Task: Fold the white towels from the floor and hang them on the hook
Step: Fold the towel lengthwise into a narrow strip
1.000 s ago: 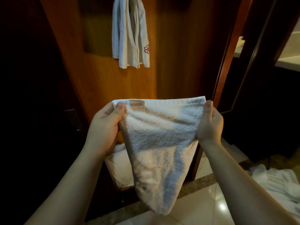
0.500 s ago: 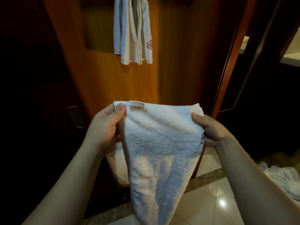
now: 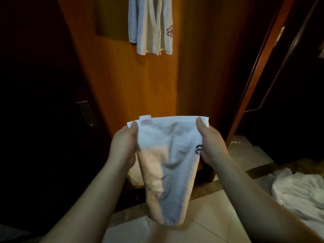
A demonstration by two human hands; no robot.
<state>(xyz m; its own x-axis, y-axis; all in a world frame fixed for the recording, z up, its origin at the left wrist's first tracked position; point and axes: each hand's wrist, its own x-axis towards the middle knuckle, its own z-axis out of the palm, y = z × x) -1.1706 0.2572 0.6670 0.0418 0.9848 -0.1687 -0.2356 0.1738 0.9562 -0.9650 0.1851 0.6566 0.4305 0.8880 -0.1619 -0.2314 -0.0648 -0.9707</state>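
A dark metal door handle (image 3: 87, 113) is sitting on the shadowed panel at far left, untouched. The left hand (image 3: 124, 146) is pinching the top left corner of a white terry towel with a small red-lettered label (image 3: 168, 160), thumb in front and fingers hidden behind, forearm reaching up from below. The towel is hanging in the air between both hands, in front of the orange wooden door (image 3: 140, 81), its top edge being stretched level, probably so the halves line up for a fold. Above it, a white towel with a purple flower emblem (image 3: 151, 25) is already hanging high on the door; the hook itself is out of frame. The right hand (image 3: 209, 146) is gripping the opposite corner likewise, wrist angled inward. On the pale tiled floor (image 3: 206, 216), a crumpled white towel heap (image 3: 298, 192) is waiting at far right.
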